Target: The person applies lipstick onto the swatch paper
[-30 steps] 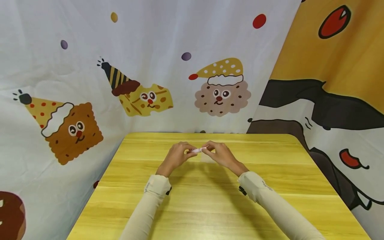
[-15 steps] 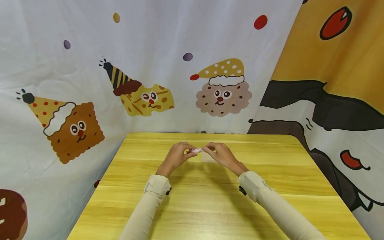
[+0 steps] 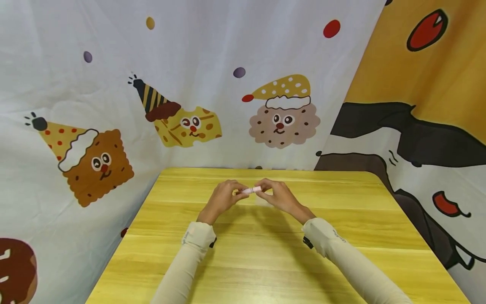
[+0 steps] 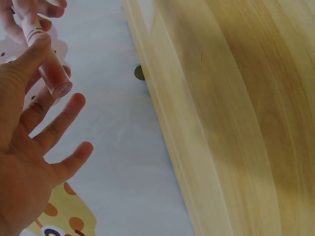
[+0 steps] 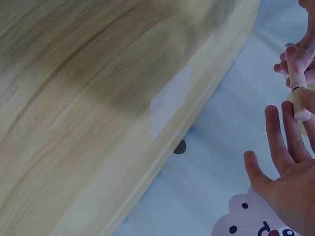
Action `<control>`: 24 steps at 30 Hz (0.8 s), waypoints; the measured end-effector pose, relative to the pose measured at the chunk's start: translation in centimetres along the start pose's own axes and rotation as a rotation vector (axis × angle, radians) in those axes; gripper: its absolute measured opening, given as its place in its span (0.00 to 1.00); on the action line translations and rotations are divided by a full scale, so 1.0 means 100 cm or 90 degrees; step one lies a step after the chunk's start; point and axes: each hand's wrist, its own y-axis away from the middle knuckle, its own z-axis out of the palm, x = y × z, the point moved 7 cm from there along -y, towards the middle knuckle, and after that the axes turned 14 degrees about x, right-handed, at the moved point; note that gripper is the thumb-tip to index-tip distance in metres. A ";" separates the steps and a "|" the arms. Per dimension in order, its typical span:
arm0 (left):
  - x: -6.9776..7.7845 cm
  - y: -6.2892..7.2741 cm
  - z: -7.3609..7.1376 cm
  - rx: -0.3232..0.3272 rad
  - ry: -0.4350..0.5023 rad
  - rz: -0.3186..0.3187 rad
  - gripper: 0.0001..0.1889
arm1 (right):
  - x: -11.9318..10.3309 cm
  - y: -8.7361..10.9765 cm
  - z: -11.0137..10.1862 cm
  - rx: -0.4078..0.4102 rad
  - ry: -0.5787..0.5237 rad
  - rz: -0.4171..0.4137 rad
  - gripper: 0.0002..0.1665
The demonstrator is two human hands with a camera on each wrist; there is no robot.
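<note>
A small pink tube (image 3: 252, 190) with a dark ring near one end is held level between both hands above the far middle of the yellow wooden table (image 3: 262, 261). My left hand (image 3: 224, 197) pinches the tube's left end with thumb and forefinger; in the left wrist view the tube (image 4: 47, 64) shows its round end, and the other fingers (image 4: 69, 157) are spread. My right hand (image 3: 276, 195) pinches the right end. In the right wrist view the tube (image 5: 297, 88) stands up past the spread fingers (image 5: 275, 142).
A pale, thin rectangular patch (image 5: 170, 98) lies flat on the table under the hands near the far edge. Cartoon-printed cloth (image 3: 190, 84) hangs close behind and on both sides. The table's rounded edges (image 3: 114, 249) meet the cloth at the left and back.
Both hands stay in place on the tube. The right hand's fingers shift slightly along it, and the tube's tilt changes a little.
</note>
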 end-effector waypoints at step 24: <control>-0.003 0.003 -0.006 0.022 0.003 0.009 0.12 | -0.002 -0.003 -0.004 0.002 0.012 0.002 0.10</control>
